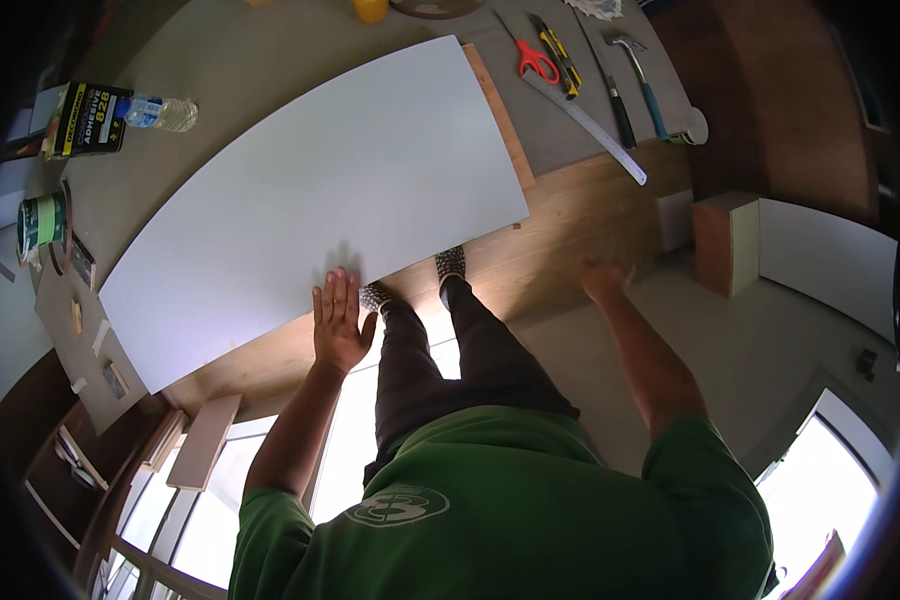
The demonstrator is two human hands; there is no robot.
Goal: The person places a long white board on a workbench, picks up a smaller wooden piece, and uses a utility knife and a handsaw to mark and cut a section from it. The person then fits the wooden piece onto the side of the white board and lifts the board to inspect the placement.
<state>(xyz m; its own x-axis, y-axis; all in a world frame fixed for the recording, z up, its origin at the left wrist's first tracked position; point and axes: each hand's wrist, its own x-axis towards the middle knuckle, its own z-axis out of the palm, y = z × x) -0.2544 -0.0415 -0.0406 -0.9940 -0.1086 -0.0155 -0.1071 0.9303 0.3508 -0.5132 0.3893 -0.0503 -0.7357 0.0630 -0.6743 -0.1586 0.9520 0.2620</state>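
Note:
A large white panel [315, 190] lies on the grey worktable [215, 60], filling most of its near part. My left hand [340, 325] rests with its palm side down at the panel's near edge, fingers stretched out and lying flat on the white face. Off to the right, past the panel's near right corner, my right hand [607, 278] hangs in the air, away from the table. Motion smears its fingers, so their pose is unclear. No object shows in it. Under the panel's right end, a strip of bare wood [500, 115] sticks out.
At the back right lie red-handled scissors [538, 62], a yellow cutter knife [558, 58], a steel ruler [585, 122], a dark-handled file-like tool [618, 110] and a hammer [648, 95]. A black-and-yellow box [85, 120], a bottle [175, 114] and a green can [40, 220] stand left. A cabinet piece [725, 245] stands right.

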